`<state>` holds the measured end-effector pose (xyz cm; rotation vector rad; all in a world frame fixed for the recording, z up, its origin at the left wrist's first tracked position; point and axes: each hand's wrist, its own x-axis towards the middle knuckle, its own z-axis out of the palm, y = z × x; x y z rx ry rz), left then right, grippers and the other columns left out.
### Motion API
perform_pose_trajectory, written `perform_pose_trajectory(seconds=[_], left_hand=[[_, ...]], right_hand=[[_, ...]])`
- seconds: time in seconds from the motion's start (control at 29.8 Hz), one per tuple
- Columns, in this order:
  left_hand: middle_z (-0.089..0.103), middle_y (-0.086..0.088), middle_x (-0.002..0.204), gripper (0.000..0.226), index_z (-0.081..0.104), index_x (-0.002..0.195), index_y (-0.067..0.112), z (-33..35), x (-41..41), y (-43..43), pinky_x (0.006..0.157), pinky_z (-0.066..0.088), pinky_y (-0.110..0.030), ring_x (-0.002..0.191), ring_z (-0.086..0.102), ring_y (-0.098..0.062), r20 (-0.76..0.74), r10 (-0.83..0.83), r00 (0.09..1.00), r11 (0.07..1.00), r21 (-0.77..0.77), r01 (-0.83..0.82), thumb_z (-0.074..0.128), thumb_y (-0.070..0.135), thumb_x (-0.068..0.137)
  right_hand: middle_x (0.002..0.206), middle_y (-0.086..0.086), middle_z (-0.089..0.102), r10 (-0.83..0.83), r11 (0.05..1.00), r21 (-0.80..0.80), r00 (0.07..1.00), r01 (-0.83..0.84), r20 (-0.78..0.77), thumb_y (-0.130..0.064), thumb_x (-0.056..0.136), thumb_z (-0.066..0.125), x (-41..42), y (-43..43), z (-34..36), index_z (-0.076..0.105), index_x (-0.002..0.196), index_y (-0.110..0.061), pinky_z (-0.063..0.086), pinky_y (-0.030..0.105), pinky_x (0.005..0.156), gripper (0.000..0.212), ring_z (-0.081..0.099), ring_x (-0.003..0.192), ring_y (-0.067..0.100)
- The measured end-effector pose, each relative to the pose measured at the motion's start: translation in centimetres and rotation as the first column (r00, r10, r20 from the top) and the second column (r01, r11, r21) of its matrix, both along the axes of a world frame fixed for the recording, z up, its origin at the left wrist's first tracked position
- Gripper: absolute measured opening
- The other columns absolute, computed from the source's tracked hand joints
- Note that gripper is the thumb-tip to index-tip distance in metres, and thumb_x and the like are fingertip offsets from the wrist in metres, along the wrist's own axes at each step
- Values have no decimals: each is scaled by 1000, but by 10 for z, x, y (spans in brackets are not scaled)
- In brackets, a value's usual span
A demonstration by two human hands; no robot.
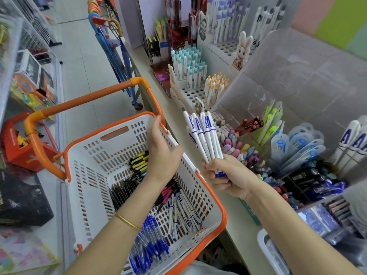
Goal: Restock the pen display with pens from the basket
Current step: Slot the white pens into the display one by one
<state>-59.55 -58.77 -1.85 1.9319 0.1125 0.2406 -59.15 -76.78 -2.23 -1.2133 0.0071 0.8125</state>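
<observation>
The basket (95,155) fills the lower middle of the frame: white plastic walls pierced with rows of slots, a smooth orange rim and two orange tube handles (89,100) swung up at its far side. Loose on its floor lie clear-barrelled pens with blue caps (151,245), white pens printed with a blue "A" (184,211), slim dark pens (121,191), black-and-yellow pens (139,161) and a few red-and-black ones (166,193). The right hand (228,175), just right of the basket rim, is clamped round the lower ends of a fanned bundle of white pens (204,135) of the same "A" kind, tips pointing up. The left hand (160,153) hangs over the basket's far right corner with fingers straight and slack, holding nothing; a thin gold bangle (127,222) circles its wrist, and the forearm hides part of the pens below. On the pale table (241,233) to the right stands the pen display (297,76), frosted clear acrylic in stepped compartments crowded with pens; matching large "A" pens (351,143) stand at the right edge, partly cut off. Behind, a white holed rack (195,93) carries upright teal-capped pens (188,64) and yellow-capped pens (216,86), beside a cardboard rabbit figure (244,46). Folded umbrellas (111,36) hang at upper centre. The shelves at the left are blurred, a red box (19,143) among goods too soft to name. A white tray corner (264,245) is cropped at the bottom.
</observation>
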Motion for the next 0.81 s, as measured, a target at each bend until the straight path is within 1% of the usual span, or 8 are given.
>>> perform_pose_trajectory(seconds=[0.07,0.1,0.17,0.24,0.37,0.5,0.64,0.81], left_hand=[[54,-3,134,66,43,137,22,2,-7,-12,97,47,-25,117,55,-9,-206,-245,948,801,-594,78,69,15,77],[60,-11,127,72,46,137,15,1,-7,-17,89,52,-27,108,60,-16,-224,-338,914,682,-728,73,75,24,72],[66,-17,120,81,51,135,10,5,-6,-28,85,56,-32,107,66,-23,-179,-436,882,534,-840,93,85,34,66],[69,-17,115,63,59,124,13,10,-5,-37,83,57,-35,109,67,-23,-141,-432,891,486,-869,98,85,27,69],[74,-6,89,24,64,103,11,19,-5,-46,68,58,-32,85,72,-19,-130,-346,929,547,-832,87,72,7,81],[67,3,65,18,63,94,13,30,-4,-60,57,55,-26,63,67,-12,-118,-229,966,690,-720,76,65,-3,86],[65,5,64,20,65,93,19,35,-3,-70,62,53,-25,62,65,-10,-30,-162,986,832,-541,120,69,15,74],[70,7,81,22,66,97,17,45,-8,-85,68,52,-18,76,69,-7,71,-133,989,894,-423,150,76,11,78]], right_hand=[[55,3,42,-1,999,-43,996,5,94,-4,71,54,-3,5,2,44,71,-9,15,16,37,11,21,40,10],[53,3,40,5,997,-75,989,6,146,-3,70,54,-5,9,3,45,69,-9,16,16,38,11,22,40,11],[52,4,39,28,990,-140,972,5,231,-2,67,55,-8,15,3,47,71,-8,19,18,39,10,26,39,12],[57,12,41,67,984,-178,955,-15,289,0,68,56,-9,13,4,49,77,-4,24,21,39,11,32,40,14],[61,16,47,161,964,-253,939,-83,304,-4,70,58,-7,3,11,52,78,-3,35,23,40,11,42,43,18],[64,9,55,99,978,-201,967,-51,236,-11,71,63,-7,1,14,53,81,-6,42,22,44,15,49,49,16],[83,9,64,-112,985,137,991,100,76,-2,75,63,-15,5,12,59,95,-4,55,26,66,21,64,74,16],[100,12,64,-245,717,601,935,353,-257,-27,89,57,-25,7,10,65,108,-8,48,34,89,28,61,94,21]])
